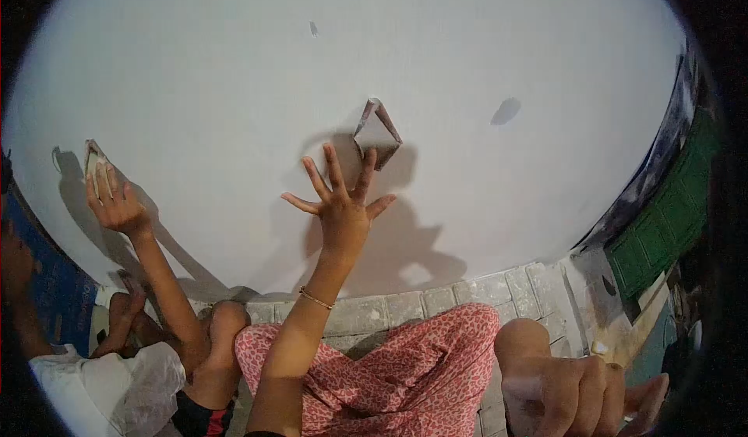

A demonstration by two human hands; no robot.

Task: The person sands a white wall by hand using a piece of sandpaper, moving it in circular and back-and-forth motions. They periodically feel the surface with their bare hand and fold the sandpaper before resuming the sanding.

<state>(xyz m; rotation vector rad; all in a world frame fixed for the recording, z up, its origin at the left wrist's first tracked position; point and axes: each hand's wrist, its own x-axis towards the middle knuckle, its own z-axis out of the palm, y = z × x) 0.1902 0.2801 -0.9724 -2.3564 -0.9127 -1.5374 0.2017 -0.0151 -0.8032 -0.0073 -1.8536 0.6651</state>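
My left hand (339, 211) is spread against the pale wall (467, 40), fingers wide apart, with a thin bracelet (315, 298) on the wrist. Its index fingertip meets the lower edge of a folded piece of sandpaper (378, 132), a stiff diamond shape standing out from the wall. At the lower right, close to the camera, my right hand (580, 394) has its fingers curled, the outermost one stretched away. Whatever may be inside that hand is hidden. On the left, another person's hand (117, 203) presses a similar folded piece (93, 160) to the wall.
Pink patterned trousers (389, 367) cover my bent legs. The other person's knee (227, 324) is close on my left. Pale bricks (460, 293) line the wall's foot. A green panel (662, 219) stands at the right, and the wall has a grey oval patch (506, 111).
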